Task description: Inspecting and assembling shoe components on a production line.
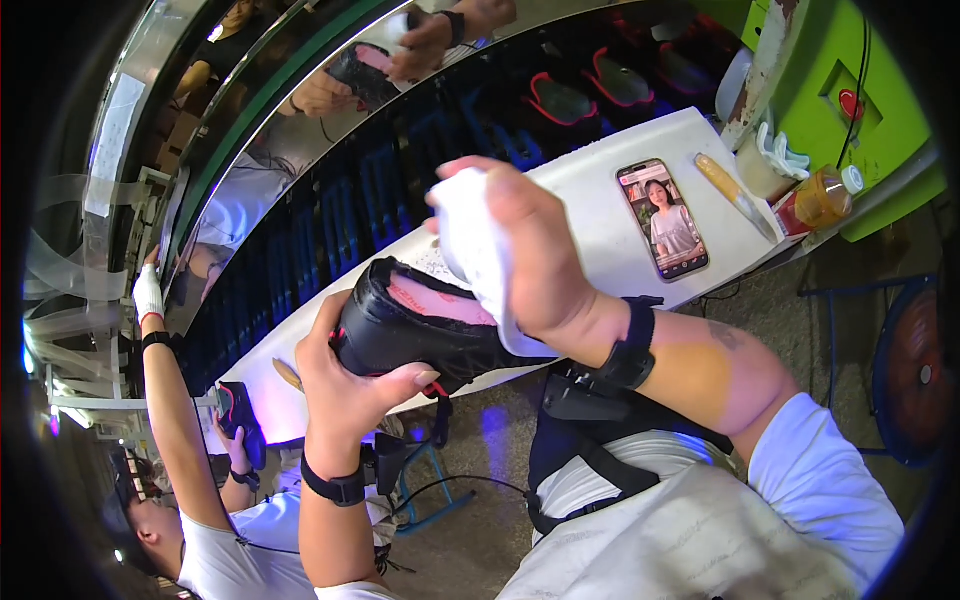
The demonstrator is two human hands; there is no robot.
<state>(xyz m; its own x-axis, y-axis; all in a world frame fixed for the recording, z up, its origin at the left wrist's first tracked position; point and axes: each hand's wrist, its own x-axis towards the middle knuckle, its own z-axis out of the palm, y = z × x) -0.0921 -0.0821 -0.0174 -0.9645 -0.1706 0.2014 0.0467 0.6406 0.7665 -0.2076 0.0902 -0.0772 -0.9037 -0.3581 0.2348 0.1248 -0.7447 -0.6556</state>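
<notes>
My left hand point(345, 390) grips a black shoe upper point(420, 335) from its near side, thumb along its edge and fingers around its left end. A pink board point(430, 297) faces up inside the upper's rough black rim. Above the other end, my right hand point(535, 245) is closed on a white elongated piece point(470, 235), smeared by motion. Whether this piece is a sole or folded cloth I cannot tell. It overlaps the upper in view; whether they touch is unclear.
A phone point(662, 220), a wooden-handled knife point(735, 192) and a bottle point(828, 198) lie or stand right on the white bench point(595, 235). Beyond runs a dark conveyor point(440, 130) bearing red-edged pieces point(620, 80). At left, a co-worker point(185, 470) holds a black shoe point(240, 420); a fan point(910, 370) stands right.
</notes>
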